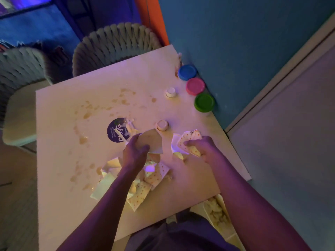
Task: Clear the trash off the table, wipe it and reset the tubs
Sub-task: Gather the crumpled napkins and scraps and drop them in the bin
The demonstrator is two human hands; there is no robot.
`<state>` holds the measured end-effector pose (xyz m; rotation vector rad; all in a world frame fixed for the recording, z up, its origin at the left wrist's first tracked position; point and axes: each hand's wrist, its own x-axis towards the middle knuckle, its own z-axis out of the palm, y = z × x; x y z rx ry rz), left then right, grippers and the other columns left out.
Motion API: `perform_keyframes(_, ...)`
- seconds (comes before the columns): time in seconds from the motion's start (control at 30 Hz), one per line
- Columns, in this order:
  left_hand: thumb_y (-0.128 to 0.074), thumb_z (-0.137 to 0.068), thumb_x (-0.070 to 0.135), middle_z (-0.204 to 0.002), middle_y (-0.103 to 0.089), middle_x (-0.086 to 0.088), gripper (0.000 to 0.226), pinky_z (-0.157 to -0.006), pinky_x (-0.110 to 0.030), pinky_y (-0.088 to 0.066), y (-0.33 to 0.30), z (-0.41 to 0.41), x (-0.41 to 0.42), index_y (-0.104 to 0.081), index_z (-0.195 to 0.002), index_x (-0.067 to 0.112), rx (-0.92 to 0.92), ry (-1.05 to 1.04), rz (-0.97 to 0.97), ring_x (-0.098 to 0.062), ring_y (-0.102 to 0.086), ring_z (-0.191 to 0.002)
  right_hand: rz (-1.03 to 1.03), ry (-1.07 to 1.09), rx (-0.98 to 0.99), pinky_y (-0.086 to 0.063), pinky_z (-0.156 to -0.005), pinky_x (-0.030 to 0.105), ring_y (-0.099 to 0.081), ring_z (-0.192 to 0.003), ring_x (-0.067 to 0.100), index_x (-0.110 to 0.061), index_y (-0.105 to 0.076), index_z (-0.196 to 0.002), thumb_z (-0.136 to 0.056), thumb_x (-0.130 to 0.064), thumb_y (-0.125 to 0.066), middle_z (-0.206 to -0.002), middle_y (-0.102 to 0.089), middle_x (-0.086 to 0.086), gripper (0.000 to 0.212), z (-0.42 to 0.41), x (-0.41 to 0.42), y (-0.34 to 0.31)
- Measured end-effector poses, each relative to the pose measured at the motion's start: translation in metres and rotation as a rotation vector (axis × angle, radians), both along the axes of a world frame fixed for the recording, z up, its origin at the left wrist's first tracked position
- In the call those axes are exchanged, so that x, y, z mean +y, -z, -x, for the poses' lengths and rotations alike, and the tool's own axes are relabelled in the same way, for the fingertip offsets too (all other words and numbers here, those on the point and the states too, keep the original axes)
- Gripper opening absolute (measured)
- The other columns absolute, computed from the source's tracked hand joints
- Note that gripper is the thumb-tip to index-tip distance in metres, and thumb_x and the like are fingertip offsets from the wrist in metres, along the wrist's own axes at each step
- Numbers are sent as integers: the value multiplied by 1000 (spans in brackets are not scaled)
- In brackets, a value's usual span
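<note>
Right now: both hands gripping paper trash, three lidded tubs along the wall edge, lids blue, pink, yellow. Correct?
Not quite. The head view shows the third tub's lid is green, not yellow. Otherwise right: the left hand and right hand each grip paper trash, and the blue lid and pink lid match.

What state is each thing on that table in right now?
Left hand: gripping a brown paper scrap.
Right hand: gripping a dotted wrapper.
Paper pile: loose, near edge.
Table: stained with spots.
Blue tub, pink tub, green tub: lidded, upright, by the wall.
Two small cups: upside down.
</note>
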<state>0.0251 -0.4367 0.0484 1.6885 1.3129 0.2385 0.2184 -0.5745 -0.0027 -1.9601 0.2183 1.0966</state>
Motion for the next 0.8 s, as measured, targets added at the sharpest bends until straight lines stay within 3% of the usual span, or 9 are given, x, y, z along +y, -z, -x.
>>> perform_keyframes(0.07, -67, -81, 16, -104, -69, -3, 50, -83, -42, -57, -1, -6, -8, -60, -128, 27, -13, 41, 19, -27, -66, -94, -27, 65, -2, -57, -68, 33, -71, -76, 22, -8, -72, -94, -60, -12, -92, -86, -73, 7, 40, -1, -15, -5)
perform_keyframes(0.23, -60, -69, 30, -103, -71, -5, 60, -83, -47, -59, 3, -11, -27, -59, -129, 29, -50, 162, 42, -27, -69, -91, -85, 220, 5, -57, -72, 34, -71, -77, 24, -4, -73, -96, -63, -5, -89, -87, -74, 10, 37, 14, -53, -9)
perform_keyframes(0.37, -65, -76, 26, -106, -72, -4, 53, -87, -48, -58, 9, -8, -37, -59, -128, 32, -46, 297, 21, -26, -69, -94, -102, 338, -18, -52, -62, 27, -65, -66, 18, -11, -69, -81, -69, -3, -85, -74, -69, 4, 22, 41, -82, -12)
perform_keyframes(0.47, -68, -85, 15, -111, -72, -5, 50, -90, -41, -55, 14, -4, -41, -58, -131, 28, -44, 438, -27, -27, -67, -100, -102, 460, -46, -56, -71, 34, -67, -71, 23, -10, -68, -83, -68, -6, -87, -76, -69, 7, 25, 69, -104, -11)
perform_keyframes(0.6, -68, -88, 12, -109, -67, 0, 47, -80, -26, -44, 15, 2, -59, -58, -133, 23, -56, 597, -69, -19, -59, -93, -144, 620, -27, -56, -71, 37, -68, -76, 28, -2, -70, -89, -67, -4, -87, -81, -71, 13, 28, 108, -135, -2)
perform_keyframes(0.73, -69, -87, 12, -109, -69, -3, 47, -79, -28, -47, 22, 11, -84, -59, -132, 23, -81, 751, -92, -22, -62, -94, -152, 776, -24, -58, -86, 52, -72, -89, 36, 3, -71, -99, -62, -5, -90, -95, -74, 22, 42, 148, -170, 5)
perform_keyframes(0.8, -68, -88, 13, -107, -69, -1, 45, -77, -28, -48, 25, 15, -101, -60, -130, 24, -77, 831, -90, -23, -64, -94, -151, 863, -28, -58, -86, 54, -73, -90, 36, 2, -72, -98, -64, -3, -88, -97, -74, 23, 38, 170, -192, 5)
